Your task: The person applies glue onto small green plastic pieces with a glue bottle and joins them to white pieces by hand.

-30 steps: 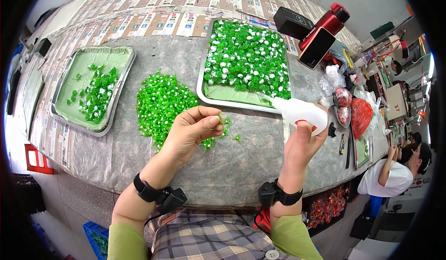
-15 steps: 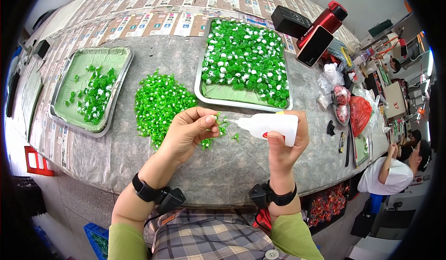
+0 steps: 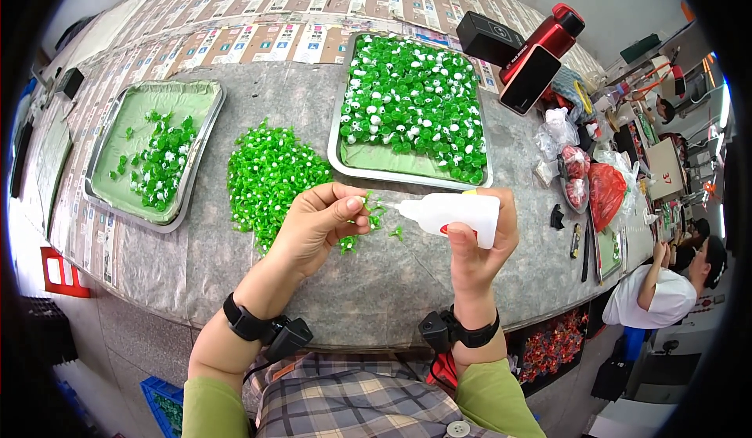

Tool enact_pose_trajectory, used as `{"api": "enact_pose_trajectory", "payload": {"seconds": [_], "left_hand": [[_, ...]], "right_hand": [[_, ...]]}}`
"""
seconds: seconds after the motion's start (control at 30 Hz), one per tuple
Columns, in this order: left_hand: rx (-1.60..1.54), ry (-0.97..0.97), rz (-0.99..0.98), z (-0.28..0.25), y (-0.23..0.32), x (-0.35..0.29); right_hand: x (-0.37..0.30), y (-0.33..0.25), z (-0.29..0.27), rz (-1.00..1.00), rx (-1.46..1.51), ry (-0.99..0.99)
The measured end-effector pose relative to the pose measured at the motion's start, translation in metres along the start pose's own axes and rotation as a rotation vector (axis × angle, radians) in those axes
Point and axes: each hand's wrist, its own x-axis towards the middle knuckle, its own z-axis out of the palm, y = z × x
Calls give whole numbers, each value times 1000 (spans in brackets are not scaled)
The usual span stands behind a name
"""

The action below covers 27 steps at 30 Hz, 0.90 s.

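Between the thumb and forefinger of my left hand is a small green plastic piece, partly hidden by the fingertips. My right hand grips a white squeeze bottle on its side. Its thin clear nozzle points left, close to the green piece; whether they touch is too fine to tell. A heap of small green and white pieces lies just beyond my left hand. One loose green piece rests on the table below the bottle's nozzle.
A large tray of green and white pieces stands ahead, a second tray at left. A red bottle, a phone, a black box and a red bag lie right. A person sits far right.
My right hand and the white bottle have shifted very slightly left and down. The left hand keeps its pinch almost in place.
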Motion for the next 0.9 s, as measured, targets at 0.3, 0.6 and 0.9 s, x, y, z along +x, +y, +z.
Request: {"api": "enact_pose_trajectory", "payload": {"seconds": [0.3,0.6,0.9], "left_hand": [[9,-4,-8,-1,-1,1],[16,5,-13,-3,-1,1],[128,38,159,-2,-2,0]], "right_hand": [[1,2,0,-13,32,54],[0,3,0,53,23,21],[-2,7,-2,42,110,88]]}}
